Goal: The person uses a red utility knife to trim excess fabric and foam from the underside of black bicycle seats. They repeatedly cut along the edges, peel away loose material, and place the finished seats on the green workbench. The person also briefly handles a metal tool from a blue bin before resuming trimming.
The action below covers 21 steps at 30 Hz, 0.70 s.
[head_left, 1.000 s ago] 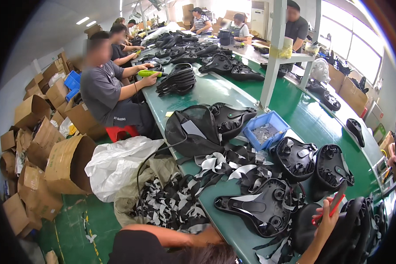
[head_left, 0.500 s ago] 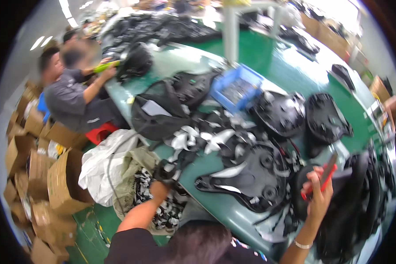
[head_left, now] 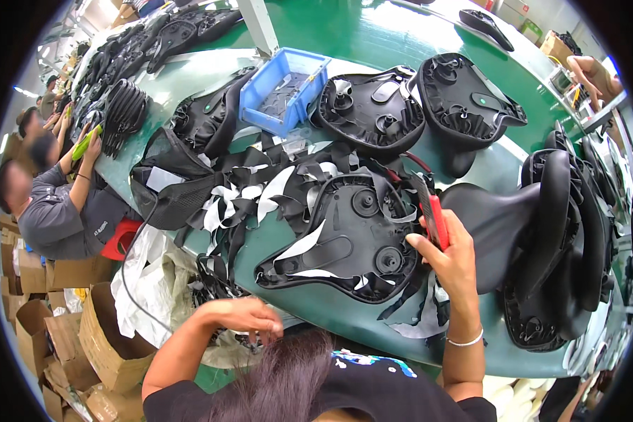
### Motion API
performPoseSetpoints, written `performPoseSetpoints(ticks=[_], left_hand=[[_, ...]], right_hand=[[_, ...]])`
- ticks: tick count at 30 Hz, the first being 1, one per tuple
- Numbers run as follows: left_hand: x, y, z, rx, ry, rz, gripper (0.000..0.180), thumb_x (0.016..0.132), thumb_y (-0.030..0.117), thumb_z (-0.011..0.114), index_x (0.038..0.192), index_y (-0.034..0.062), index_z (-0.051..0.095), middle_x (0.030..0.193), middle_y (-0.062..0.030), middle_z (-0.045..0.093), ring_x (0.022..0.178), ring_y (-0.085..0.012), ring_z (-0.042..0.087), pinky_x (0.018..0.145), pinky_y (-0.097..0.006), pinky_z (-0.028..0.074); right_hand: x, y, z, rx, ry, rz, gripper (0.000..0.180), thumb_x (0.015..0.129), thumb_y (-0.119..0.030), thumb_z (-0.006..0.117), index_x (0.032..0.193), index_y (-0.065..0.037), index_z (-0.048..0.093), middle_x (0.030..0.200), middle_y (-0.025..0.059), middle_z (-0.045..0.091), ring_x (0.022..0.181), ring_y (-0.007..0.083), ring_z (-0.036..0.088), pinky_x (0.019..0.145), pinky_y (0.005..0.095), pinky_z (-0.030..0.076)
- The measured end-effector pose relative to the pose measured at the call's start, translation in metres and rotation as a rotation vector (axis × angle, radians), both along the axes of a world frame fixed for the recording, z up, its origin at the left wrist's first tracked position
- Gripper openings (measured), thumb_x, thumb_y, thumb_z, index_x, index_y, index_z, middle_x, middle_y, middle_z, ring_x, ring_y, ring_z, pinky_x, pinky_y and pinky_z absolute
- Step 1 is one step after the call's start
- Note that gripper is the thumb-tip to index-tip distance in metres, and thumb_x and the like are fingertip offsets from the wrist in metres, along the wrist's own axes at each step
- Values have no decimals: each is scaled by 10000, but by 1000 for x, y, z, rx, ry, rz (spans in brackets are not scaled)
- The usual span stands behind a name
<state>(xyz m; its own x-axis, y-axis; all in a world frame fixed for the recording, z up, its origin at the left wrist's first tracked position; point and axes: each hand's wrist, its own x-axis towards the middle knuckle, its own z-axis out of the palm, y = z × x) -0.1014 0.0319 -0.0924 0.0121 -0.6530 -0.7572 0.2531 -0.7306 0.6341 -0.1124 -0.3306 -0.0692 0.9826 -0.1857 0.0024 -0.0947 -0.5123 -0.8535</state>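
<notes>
My right hand (head_left: 451, 254) is closed round a red-handled cutter knife (head_left: 435, 221), its dark strip pointing up and away, over the right edge of a black bicycle saddle (head_left: 341, 235). That saddle lies underside up on the table, its narrow nose to the left, with loose grey-white and black cover edges. My left hand (head_left: 250, 316) hangs near the table's front edge, its fingers loosely bent and with nothing visible in them. Black and white fabric scraps (head_left: 260, 193) lie heaped just beyond the saddle's nose.
A blue bin (head_left: 286, 91) of small pieces stands farther back, beside two upturned saddles (head_left: 373, 109). More black saddles (head_left: 563, 239) are stacked at right. A white sack (head_left: 155, 271) and cardboard boxes (head_left: 112, 337) stand on the floor at left. Co-workers (head_left: 53, 211) sit along the left side.
My left hand has come up from the scraps in the sack to the table's front edge. My right hand has moved left with the knife, toward the saddle. The view has shifted.
</notes>
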Motion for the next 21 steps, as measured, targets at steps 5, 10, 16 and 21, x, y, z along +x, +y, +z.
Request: performPoseSetpoints(ticks=[5, 10, 16, 21], left_hand=[[57, -60, 42, -321, -994, 815, 268, 935, 239, 555, 1050, -3, 539, 953, -111, 633, 887, -153, 598, 734, -307, 495], [61, -107, 7, 16, -1221, 565, 480, 906, 369, 582, 1211, 5, 509, 1071, -208, 614, 1016, -269, 601, 847, -355, 465], [52, -96, -6, -144, -977, 975, 474, 926, 344, 584, 1222, -14, 492, 1068, -189, 626, 965, -253, 617, 855, -344, 471], [51, -93, -1, -323, -279, 1214, 469, 888, 290, 632, 1231, 7, 481, 1120, -98, 571, 992, -158, 553, 885, -309, 447]], right_hand=[[38, 12, -8, -299, -288, 99, 268, 778, -55, 657, 1010, 0, 537, 882, 185, 596, 809, 392, 585, 720, 440, 476], [56, -23, 23, -394, -373, -270, 288, 811, -73, 636, 1073, -17, 529, 877, 171, 590, 708, 346, 579, 655, 410, 471], [-18, -1, 19, 412, 56, -134, 427, 786, -71, 681, 1185, -29, 532, 883, 38, 573, 688, 96, 560, 580, 257, 508], [-22, 21, -8, 481, 95, -178, 363, 802, -87, 688, 1140, -16, 578, 903, 12, 587, 719, 82, 551, 684, 240, 455]])
